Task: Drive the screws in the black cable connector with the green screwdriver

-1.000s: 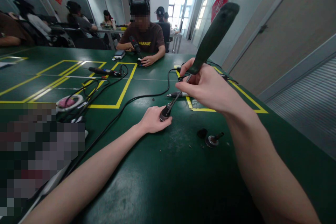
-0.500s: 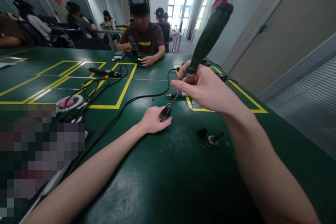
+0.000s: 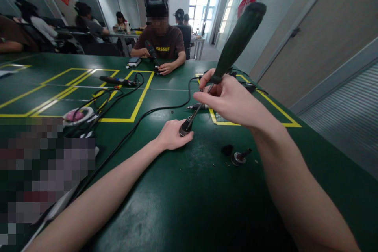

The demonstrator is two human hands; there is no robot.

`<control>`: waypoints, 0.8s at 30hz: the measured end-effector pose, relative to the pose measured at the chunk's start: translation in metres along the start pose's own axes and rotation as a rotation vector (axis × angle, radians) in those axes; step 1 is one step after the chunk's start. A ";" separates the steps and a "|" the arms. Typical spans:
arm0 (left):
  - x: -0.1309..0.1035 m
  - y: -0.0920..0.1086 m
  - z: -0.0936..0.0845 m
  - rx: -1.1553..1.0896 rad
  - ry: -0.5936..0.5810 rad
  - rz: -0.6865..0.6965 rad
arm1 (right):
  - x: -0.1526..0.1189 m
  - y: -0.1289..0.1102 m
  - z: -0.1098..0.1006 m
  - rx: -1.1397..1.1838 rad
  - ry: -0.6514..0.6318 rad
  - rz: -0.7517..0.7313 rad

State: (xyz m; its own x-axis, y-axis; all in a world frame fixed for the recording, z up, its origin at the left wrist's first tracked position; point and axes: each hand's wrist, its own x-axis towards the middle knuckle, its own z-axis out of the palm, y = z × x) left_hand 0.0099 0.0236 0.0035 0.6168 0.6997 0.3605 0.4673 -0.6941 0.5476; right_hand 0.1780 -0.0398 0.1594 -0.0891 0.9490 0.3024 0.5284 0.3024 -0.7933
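My left hand [image 3: 174, 135] is wrapped round a small dark cylindrical part [image 3: 186, 126] and holds it on the green table [image 3: 189, 201]. In my right hand [image 3: 220, 92] is a screwdriver [image 3: 239, 41] with a thick dark green handle, pinched near the base of its shaft. The tool leans up to the right, and its shaft runs down to the top of the dark part; the exact contact of the tip is too small to tell. Right of my left hand lie a black piece [image 3: 227, 149] and a round metal-rimmed part with a stem [image 3: 238, 158].
A pen-like tool [image 3: 197, 106] lies behind my hands. Black cables [image 3: 141, 117] cross the table to the left, near a white ring [image 3: 88, 115] and another dark tool [image 3: 113, 80]. Across the table sits a person [image 3: 174, 41] holding a power tool [image 3: 150, 49].
My right hand and the screwdriver handle have shifted very slightly to the right. My left hand keeps its place on the dark part.
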 end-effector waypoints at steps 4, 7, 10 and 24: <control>0.000 0.000 -0.001 -0.005 0.004 0.003 | -0.001 -0.004 0.000 -0.019 -0.007 0.029; 0.000 0.001 -0.001 -0.011 0.003 0.002 | -0.001 -0.004 -0.001 -0.008 -0.002 0.025; 0.000 0.002 -0.001 -0.006 0.005 0.006 | -0.001 -0.002 -0.001 0.009 0.009 0.013; 0.000 0.000 0.000 0.021 0.008 0.010 | 0.000 0.001 -0.001 0.024 -0.025 0.000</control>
State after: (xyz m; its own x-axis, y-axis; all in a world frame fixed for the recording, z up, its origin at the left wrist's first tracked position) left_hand 0.0097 0.0238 0.0032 0.6168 0.6939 0.3716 0.4743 -0.7044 0.5281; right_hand 0.1797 -0.0396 0.1589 -0.1108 0.9509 0.2891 0.5085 0.3042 -0.8056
